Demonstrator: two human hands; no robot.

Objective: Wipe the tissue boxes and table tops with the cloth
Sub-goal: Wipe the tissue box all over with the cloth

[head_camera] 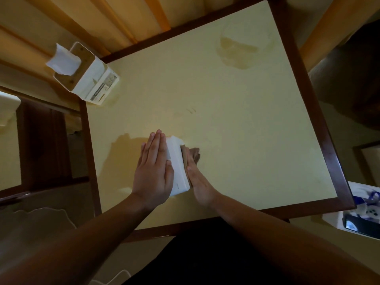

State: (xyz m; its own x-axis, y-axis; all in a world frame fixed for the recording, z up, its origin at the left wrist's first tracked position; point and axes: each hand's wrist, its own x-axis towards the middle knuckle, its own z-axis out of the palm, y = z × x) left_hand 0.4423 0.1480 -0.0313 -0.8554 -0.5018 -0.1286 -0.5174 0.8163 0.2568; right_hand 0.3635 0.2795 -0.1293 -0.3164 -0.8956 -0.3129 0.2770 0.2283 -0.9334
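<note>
A white tissue box (178,167) stands on the pale yellow table top (236,120) near its front edge. My left hand (154,169) lies flat against the box's left side with straight fingers. My right hand (198,182) presses a brown cloth (192,154) flat against the box's right side; most of the cloth is hidden between hand and box. A second white tissue box (94,79), with a tissue sticking out of its top, stands at the table's far left corner.
The table has a dark wooden rim (320,112). A faint round mark (240,50) shows on the far part of the top. A wooden-slatted wall runs behind. A white bin (362,212) with items sits at the right. A dark chair (47,140) stands at the left.
</note>
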